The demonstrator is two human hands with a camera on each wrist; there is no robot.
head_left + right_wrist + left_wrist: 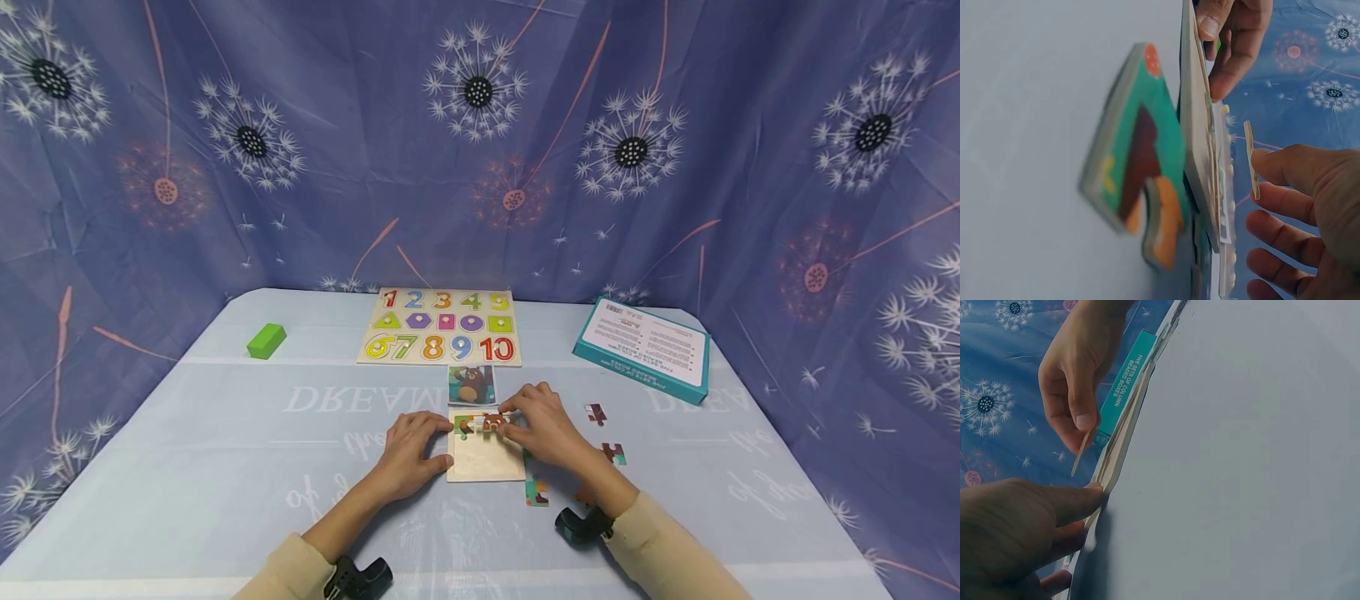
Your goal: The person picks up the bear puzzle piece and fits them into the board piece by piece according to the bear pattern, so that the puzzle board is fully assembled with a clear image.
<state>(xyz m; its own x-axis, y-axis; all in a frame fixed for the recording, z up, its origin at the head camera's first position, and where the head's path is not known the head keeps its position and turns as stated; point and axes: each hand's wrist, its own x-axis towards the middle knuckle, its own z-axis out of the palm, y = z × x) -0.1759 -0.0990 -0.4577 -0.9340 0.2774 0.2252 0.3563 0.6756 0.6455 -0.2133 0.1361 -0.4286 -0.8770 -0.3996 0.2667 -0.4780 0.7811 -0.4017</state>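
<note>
Right hand point(543, 425) pinching jigsaw piece point(492, 422) over puzzle tray point(483, 462); left hand point(408, 454), fingers relaxed, steadies tray. Next prob: align & press in.

We wear long cream-beige sleeves on both arms, each ending just short of the wrist. A small black camera unit is strapped under each wrist, chunky and rounded, with a matte finish. Our left hand point(408, 454) and right hand point(543, 425) are bare: no rings, gloves or watches that we can see.
</note>
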